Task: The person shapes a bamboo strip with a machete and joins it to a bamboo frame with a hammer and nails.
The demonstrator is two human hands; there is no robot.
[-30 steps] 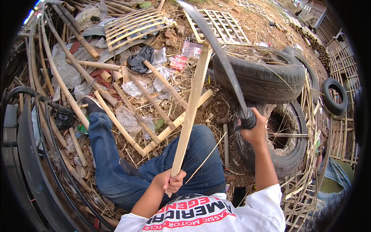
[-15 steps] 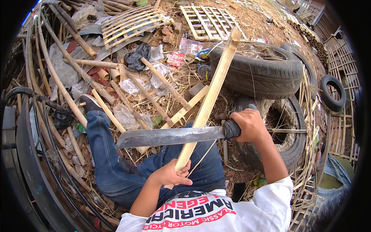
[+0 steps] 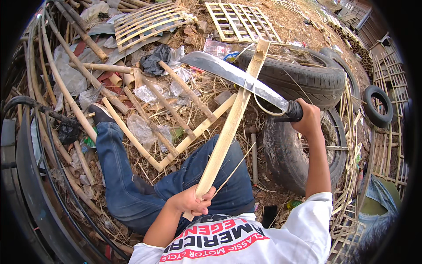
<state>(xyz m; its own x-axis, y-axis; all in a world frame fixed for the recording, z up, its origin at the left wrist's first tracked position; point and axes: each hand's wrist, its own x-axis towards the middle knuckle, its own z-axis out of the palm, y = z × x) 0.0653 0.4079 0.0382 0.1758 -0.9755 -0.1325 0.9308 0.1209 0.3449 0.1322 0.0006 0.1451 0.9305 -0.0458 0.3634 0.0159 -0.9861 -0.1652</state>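
Note:
My left hand (image 3: 193, 201) is closed round the lower end of a long, pale bamboo slat (image 3: 225, 147). The slat slants up and away from my lap, its far end near the upright tyre pile. In my right hand (image 3: 309, 118) is the dark handle of a machete (image 3: 215, 66). Its broad blade crosses the slat near the far end, tip pointing to the far left. A thin curled shaving (image 3: 263, 108) hangs beside the blade, close to the handle. Whether the edge bites into the slat, I cannot tell.
Worn tyres (image 3: 303, 83) are piled to the right. A bamboo frame with crosspieces (image 3: 200, 132) lies ahead of my legs. Bamboo poles (image 3: 66, 88) and plastic litter cover the left ground. Farther off lie slatted bamboo panels (image 3: 241, 24).
The machete has moved away from me along the slat, toward its far end, and its tip has swung up. A curled shaving now shows by the blade. My left hand keeps its grip.

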